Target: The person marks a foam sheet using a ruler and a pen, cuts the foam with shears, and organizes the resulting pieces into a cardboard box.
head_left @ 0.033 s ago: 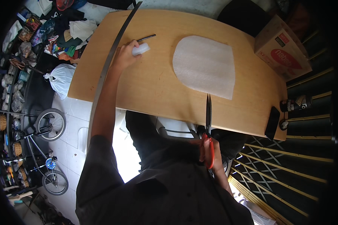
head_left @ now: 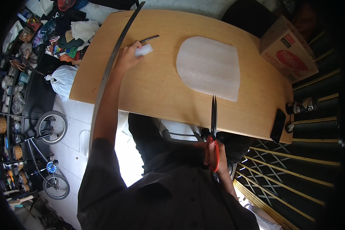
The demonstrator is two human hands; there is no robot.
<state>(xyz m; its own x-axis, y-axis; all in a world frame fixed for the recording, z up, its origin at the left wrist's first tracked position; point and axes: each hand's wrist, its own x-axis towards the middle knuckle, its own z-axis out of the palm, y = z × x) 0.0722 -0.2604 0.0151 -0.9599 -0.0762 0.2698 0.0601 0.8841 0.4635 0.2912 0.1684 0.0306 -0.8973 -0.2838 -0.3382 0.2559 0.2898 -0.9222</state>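
My left hand (head_left: 128, 57) rests on the far left part of the wooden table (head_left: 153, 88), its fingers closed on a small white, translucent piece (head_left: 144, 50). Just beyond those fingers lies a slim black pen (head_left: 150, 38). In my right hand (head_left: 217, 153), close to my body at the near edge, are scissors (head_left: 214, 115) with red handles. Their dark blades point away from me, tips slightly parted over the tabletop. A white foam-like sheet (head_left: 209, 68) with a rounded left side lies flat beyond the tips, apart from them.
A long narrow dark strip (head_left: 113, 57) crosses the table beside my left forearm. On the right are a cardboard box (head_left: 289, 51), a black phone-like slab (head_left: 278, 125) and a dark cylindrical container (head_left: 303, 105). A white bag (head_left: 63, 81) and a small bicycle (head_left: 50, 153) stand left.
The scissors in my right hand have shifted very slightly to the right. My left hand and the sheet look the same.
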